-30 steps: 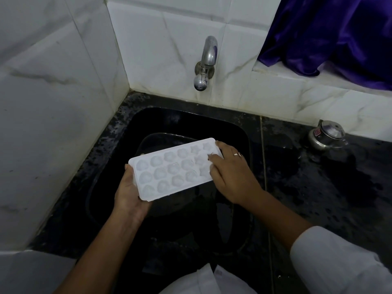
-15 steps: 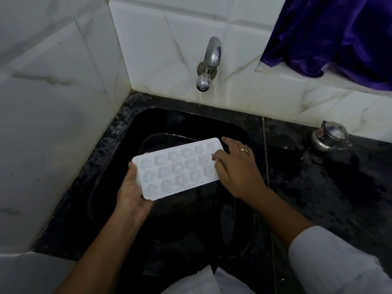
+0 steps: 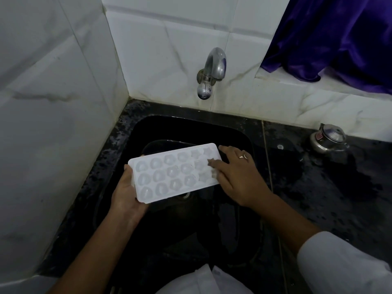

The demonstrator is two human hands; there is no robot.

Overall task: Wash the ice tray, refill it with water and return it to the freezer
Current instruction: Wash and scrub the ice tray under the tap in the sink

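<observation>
Curled round the left short end of the tray (image 3: 169, 172), the left hand (image 3: 125, 196) grips it from below, thumb up against the edge. The right hand (image 3: 237, 179) lies on the right end with fairly straight fingers (image 3: 212, 161) pressing on the top face, not clasping it; one finger reaches past the far edge, and there's a ring (image 3: 242, 156) on that hand.

The tray is held in the air over the sink (image 3: 135, 132), about level, its long side running left to right and its right end a bit farther from the person. It's white, slightly see-through plastic, with three rows of small moulded pockets, mostly rounded and a few star-shaped at the right end. Whether anything sits in them I can't tell.

The sink is black and set into the back left corner of the dark, speckled bench (image 3: 318, 187), white tiles (image 3: 53, 102) on two sides. A steel tap (image 3: 212, 71) juts from the back wall above the sink, beyond the tray. Under the tray a dark rounded rim (image 3: 161, 144) shows in the basin; what it is, I can't make out. Along the bench's back edge to the right stands a small steel pot (image 3: 327, 137), and purple cloth (image 3: 339, 39) drapes over the ledge above. A white sleeve (image 3: 339, 266) covers the right arm.
</observation>
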